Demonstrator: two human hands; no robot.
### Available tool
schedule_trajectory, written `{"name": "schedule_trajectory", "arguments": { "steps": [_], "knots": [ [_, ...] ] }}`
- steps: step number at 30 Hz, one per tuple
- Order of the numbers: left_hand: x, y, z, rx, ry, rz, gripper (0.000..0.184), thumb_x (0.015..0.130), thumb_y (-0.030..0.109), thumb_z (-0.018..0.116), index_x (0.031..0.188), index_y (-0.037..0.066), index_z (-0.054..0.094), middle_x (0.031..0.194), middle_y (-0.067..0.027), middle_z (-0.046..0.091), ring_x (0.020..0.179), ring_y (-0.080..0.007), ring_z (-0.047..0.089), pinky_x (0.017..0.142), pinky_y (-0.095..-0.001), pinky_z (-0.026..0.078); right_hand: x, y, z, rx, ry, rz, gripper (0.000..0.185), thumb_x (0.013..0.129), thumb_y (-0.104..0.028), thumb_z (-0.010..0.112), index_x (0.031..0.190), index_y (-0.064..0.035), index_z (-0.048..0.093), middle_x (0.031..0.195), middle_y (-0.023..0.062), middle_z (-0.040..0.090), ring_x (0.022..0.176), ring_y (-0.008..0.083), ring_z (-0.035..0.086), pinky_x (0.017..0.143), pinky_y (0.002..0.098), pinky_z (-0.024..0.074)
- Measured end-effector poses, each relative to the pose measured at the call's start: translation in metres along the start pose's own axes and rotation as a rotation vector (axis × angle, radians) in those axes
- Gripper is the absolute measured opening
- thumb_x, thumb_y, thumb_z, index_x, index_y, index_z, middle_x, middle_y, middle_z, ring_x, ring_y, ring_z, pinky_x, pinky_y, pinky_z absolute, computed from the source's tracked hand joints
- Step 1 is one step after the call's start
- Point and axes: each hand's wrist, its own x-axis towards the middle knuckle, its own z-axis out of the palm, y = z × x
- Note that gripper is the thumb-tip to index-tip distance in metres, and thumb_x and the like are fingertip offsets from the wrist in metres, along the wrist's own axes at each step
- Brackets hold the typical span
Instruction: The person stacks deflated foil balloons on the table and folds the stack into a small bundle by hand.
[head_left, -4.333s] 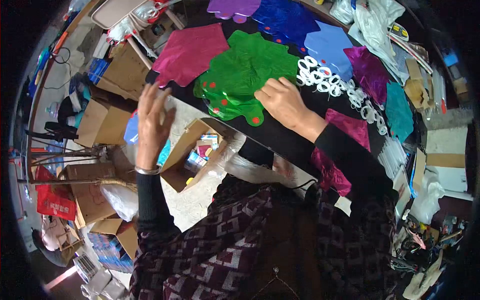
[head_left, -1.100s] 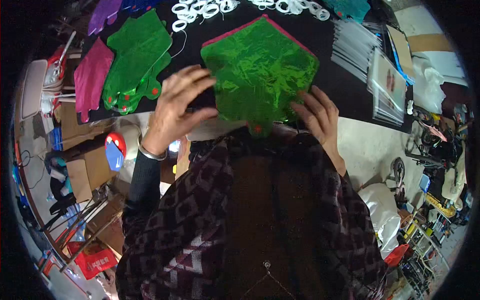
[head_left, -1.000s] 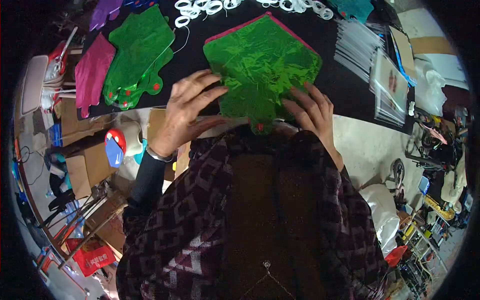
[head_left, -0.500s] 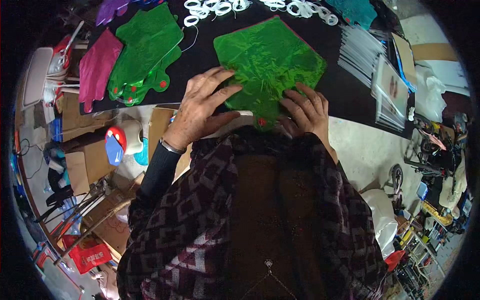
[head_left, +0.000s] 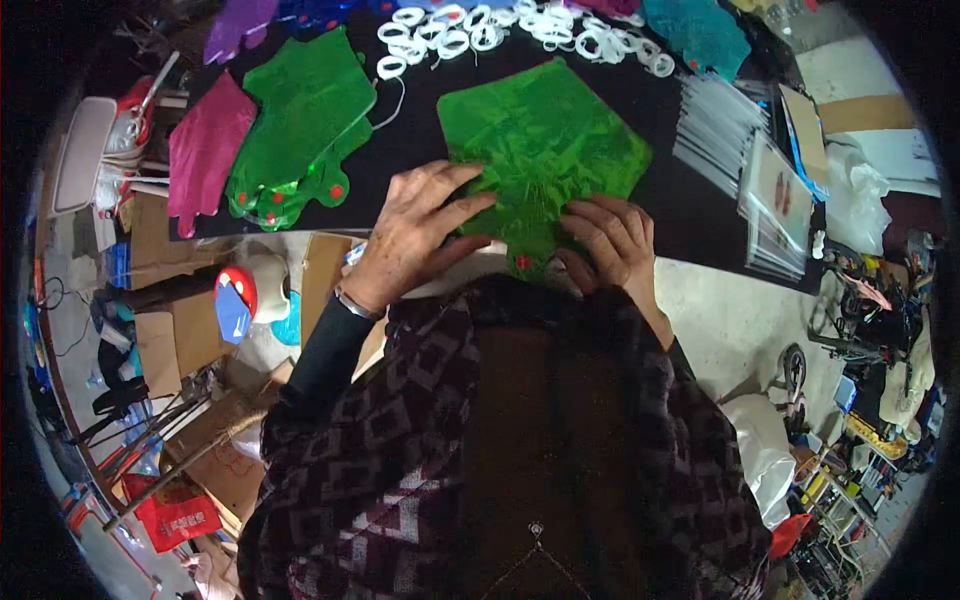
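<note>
Left hand [head_left: 412, 228] hides foil [head_left: 545, 135] — partly.

Glossy, crinkled, foil-like green sheet [head_left: 545, 125]; matt black tabletop [head_left: 695, 225]; shiny metal bracelet [head_left: 355, 305].

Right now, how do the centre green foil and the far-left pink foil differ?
Colour: the green foil is bright green; the pink foil is pink.
Hands: the green foil has the left hand and right hand at its near sides; the pink foil has neither on it.
Size in view: the green foil looks broader, the pink foil narrower, perhaps partly from the view angle.
Shared: both look shiny, with a point at the far end.
</note>
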Motion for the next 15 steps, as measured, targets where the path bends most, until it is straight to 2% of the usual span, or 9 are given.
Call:
{"name": "schedule_trajectory", "arguments": {
  "steps": [5,9,10,11,12,14,15],
  "knots": [
    [0.002,-0.010,-0.028,-0.056,0.100,-0.088,0.065,0.076,0.036,0.085,0.132,0.009,0.067,0.147,-0.0106,0.055,0.132,-0.0330,0.052,0.111,-0.0459,0.038,0.039,0.005,-0.025,0.020,0.071,-0.008,0.039,0.086,-0.015,0.075,0.124,-0.0103,0.068,0.127,0.0044,0.067,0.118,0.0247,0.061,0.097,0.0432,0.0469],
    [0.023,-0.001,-0.057,-0.177,0.391,-0.139,0.091,0.066,0.053,0.089,0.139,0.008,0.060,0.149,-0.0148,0.052,0.133,-0.0345,0.050,0.113,-0.0474,0.038,0.079,-0.005,-0.044,0.589,-0.171,0.268,0.038,0.092,-0.009,0.068,0.131,-0.0067,0.064,0.129,0.0078,0.066,0.110,0.0228,0.064,0.089,0.0378,0.0509],
    [0.027,0.001,-0.064,-0.166,0.395,-0.144,0.091,0.066,0.053,0.089,0.139,0.008,0.060,0.149,-0.0148,0.052,0.133,-0.0345,0.050,0.113,-0.0474,0.038,0.093,-0.014,-0.042,0.737,-0.197,0.258,0.038,0.097,-0.009,0.063,0.134,-0.0048,0.061,0.128,0.0100,0.067,0.110,0.0228,0.064,0.088,0.0340,0.0523],
    [0.034,0.005,-0.070,-0.151,0.435,-0.074,0.095,0.061,0.054,0.090,0.140,0.009,0.059,0.150,-0.0143,0.050,0.134,-0.0341,0.049,0.113,-0.0475,0.037,0.109,-0.025,-0.038,0.880,-0.222,0.251,0.037,0.101,-0.008,0.058,0.138,-0.0029,0.057,0.128,0.0121,0.068,0.109,0.0228,0.064,0.087,0.0303,0.0538],
    [0.041,0.008,-0.074,-0.140,0.475,-0.001,0.100,0.057,0.054,0.091,0.141,0.010,0.058,0.151,-0.0138,0.049,0.134,-0.0337,0.048,0.114,-0.0476,0.037,0.119,-0.035,-0.035,0.876,-0.223,0.247,0.037,0.101,-0.008,0.058,0.138,-0.0029,0.057,0.128,0.0121,0.068,0.109,0.0228,0.064,0.087,0.0303,0.0538],
    [0.050,0.012,-0.078,-0.120,0.555,0.145,0.110,0.049,0.055,0.094,0.143,0.012,0.057,0.153,-0.0128,0.046,0.134,-0.0329,0.046,0.114,-0.0479,0.035,0.134,-0.052,-0.031,1.326,-0.482,0.333,0.041,0.104,-0.005,0.053,0.144,-0.0014,0.051,0.121,0.0159,0.067,0.101,0.0241,0.067,0.085,0.0279,0.0545],
    [0.051,0.012,-0.077,-0.119,0.562,0.144,0.110,0.049,0.055,0.094,0.143,0.012,0.057,0.153,-0.0128,0.046,0.134,-0.0329,0.046,0.114,-0.0479,0.035,0.136,-0.057,-0.031,1.322,-0.486,0.330,0.041,0.104,-0.005,0.053,0.144,-0.0014,0.051,0.121,0.0159,0.067,0.101,0.0241,0.067,0.085,0.0279,0.0545]
  ]
}}
